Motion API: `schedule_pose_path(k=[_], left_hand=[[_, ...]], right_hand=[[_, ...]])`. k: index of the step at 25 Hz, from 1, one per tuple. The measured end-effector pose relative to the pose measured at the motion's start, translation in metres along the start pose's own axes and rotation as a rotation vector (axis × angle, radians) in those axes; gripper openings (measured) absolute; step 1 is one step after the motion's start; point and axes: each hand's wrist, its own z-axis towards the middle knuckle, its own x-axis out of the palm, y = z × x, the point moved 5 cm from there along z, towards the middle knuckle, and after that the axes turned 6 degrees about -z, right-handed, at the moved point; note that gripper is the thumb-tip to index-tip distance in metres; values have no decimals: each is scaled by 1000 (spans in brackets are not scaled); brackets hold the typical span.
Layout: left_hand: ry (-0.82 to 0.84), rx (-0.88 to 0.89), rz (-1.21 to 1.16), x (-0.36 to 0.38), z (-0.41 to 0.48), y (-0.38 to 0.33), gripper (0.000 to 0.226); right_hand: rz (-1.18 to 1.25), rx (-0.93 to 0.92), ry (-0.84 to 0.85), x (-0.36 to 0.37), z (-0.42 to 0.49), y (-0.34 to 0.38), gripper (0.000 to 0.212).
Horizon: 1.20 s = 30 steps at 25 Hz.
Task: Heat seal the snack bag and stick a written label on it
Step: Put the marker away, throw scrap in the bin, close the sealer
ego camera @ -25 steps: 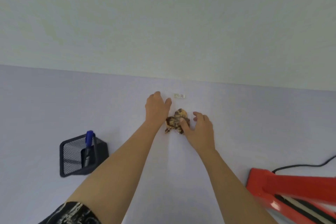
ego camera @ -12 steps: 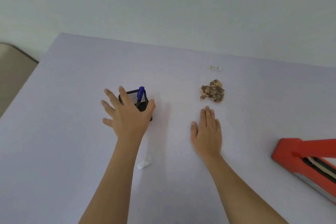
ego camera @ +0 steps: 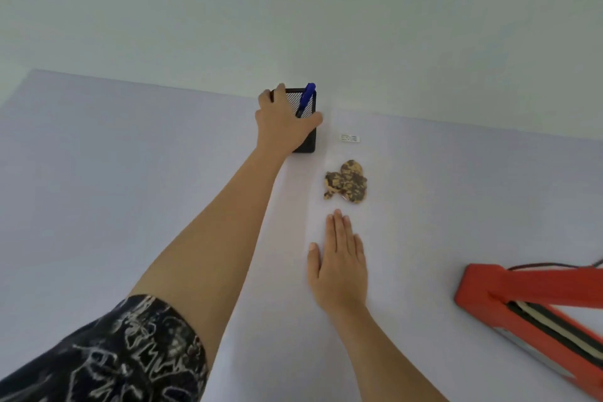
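Note:
A clear snack bag with brown speckled snacks (ego camera: 346, 182) lies flat on the pale table (ego camera: 130, 173). A small white label (ego camera: 349, 138) lies just beyond it. My left hand (ego camera: 283, 122) grips a black mesh pen holder (ego camera: 307, 127) with a blue pen (ego camera: 305, 100) standing in it, near the table's far edge, left of the label. My right hand (ego camera: 339, 261) lies flat on the table, fingers straight, its tips just short of the bag.
A red heat sealer (ego camera: 535, 303) with its arm raised sits at the right edge, a dark cable running off behind it. A pale wall rises behind the table.
My left hand has taken hold of the pen holder and carried it from the left towards the far edge beside the label. My right hand left the bag and lies flat.

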Motion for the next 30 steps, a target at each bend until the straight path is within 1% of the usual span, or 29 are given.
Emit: schedule_pose_path(k=[3,5,9,11,13,14,16,17,18,19,21,24,27,30], left_hand=[[1,47,50,16,28,-14,86],[-19,55,50,24,38,-14,86],[2,40,70,25,47,-15,97],[30,3,134,20,46,-17,105],[3,19,207,8,34,-20,106],[-27,71,211,0,22,-19,101],[-39,232,140,-15,-17,-9,79],[-4,300,116,-21,-42,5,68],[48,326,116,-27,-70,25,58],[102,307,128,-32,-98,49,50],[179,210,162,-46,-149,98,38],[218,116,222,-70,-213,158,25],[225,65,229,-86,-257,189,23],[192,96,295,-82,-283,192,29]], right_hand=[[3,-6,-3,1,-1,1,62],[1,-1,-8,2,-2,1,62],[-22,1,-24,2,-2,3,62],[-26,3,-31,2,-2,3,62],[-21,0,-33,1,-4,4,62],[-25,-2,-23,1,-5,5,62],[-40,4,2,0,-6,6,62],[-47,2,10,-1,-6,8,62],[-56,-3,23,-1,-7,9,62],[-61,-7,42,0,-7,10,60],[-44,-2,89,3,-10,12,57],[-35,11,98,6,-39,28,59],[-38,21,119,12,-74,46,64],[-26,17,122,13,-108,63,64]])
